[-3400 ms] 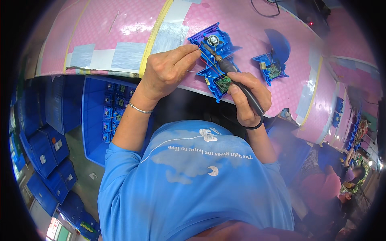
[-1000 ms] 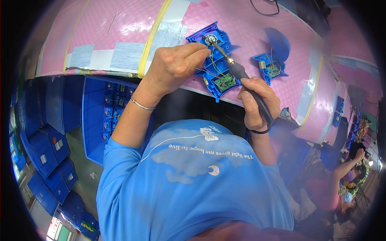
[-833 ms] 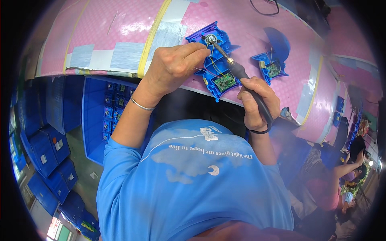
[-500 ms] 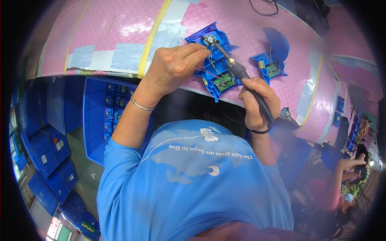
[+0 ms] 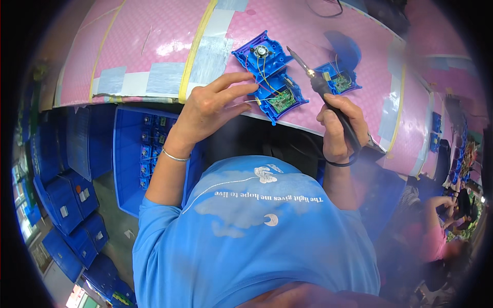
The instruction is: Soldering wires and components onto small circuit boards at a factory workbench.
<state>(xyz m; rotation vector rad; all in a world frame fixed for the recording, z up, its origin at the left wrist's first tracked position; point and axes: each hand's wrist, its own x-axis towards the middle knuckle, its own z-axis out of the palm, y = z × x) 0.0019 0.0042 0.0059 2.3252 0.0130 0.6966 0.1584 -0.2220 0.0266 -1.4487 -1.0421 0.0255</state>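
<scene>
My right hand point(image 5: 341, 123) is closed around a black-handled soldering iron point(image 5: 321, 84), its metal tip pointing up and left over the table. Left of that tip lies an opened blue plastic housing point(image 5: 280, 74) in two halves. Its upper half holds a round speaker point(image 5: 261, 51) with thin yellow wires running down to a green circuit board point(image 5: 282, 101) in the lower half. My left hand point(image 5: 218, 102) is at the housing's left edge, fingers apart, near a thin pale wire point(image 5: 262, 99); whether a fingertip touches it I cannot tell.
A second opened blue housing point(image 5: 339, 77) lies to the right on the pink table covering point(image 5: 159, 38). Below the table's front edge, a blue crate point(image 5: 128, 169) holds several similar assemblies. More blue bins point(image 5: 64, 203) stand at far left. Another person point(image 5: 436, 231) is at lower right.
The soldering iron has drawn away from the speaker to the right. My left hand has moved down from beside the speaker, and its pinched fingers have spread.
</scene>
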